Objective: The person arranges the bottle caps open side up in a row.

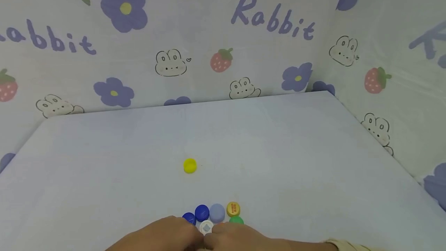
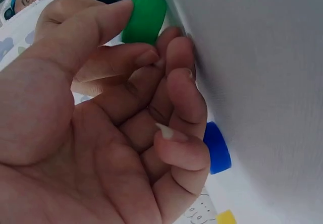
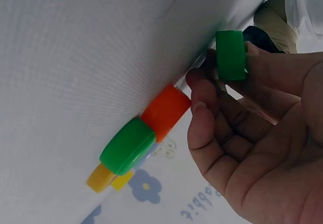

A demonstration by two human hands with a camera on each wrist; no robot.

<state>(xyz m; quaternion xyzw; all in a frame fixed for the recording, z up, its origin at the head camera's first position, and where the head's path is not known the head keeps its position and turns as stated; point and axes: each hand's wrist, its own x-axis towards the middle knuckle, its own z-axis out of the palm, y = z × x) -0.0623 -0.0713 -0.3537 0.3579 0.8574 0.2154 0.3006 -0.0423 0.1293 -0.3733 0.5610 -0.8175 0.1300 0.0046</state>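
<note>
My left hand [image 1: 167,232] and right hand [image 1: 240,236] meet low in the head view, where the cap they hold is hidden. That green bottle cap [image 2: 145,18] sits at my left thumb tip in the left wrist view. Seen from the right wrist, my right thumb presses the same green cap, and the other fingers curl below it. Just ahead lie two dark blue caps [image 1: 202,213], a light blue cap [image 1: 217,213], a gold cap [image 1: 233,208], a second green cap [image 1: 236,220] and a white cap [image 1: 206,227]. An orange-red cap [image 3: 166,112] lies by my right fingertips.
A yellow cap [image 1: 190,165] lies apart, farther out on the white tabletop [image 1: 278,158]. Behind and to the right of the table hangs a cloth [image 1: 195,22] printed with rabbits, flowers and strawberries.
</note>
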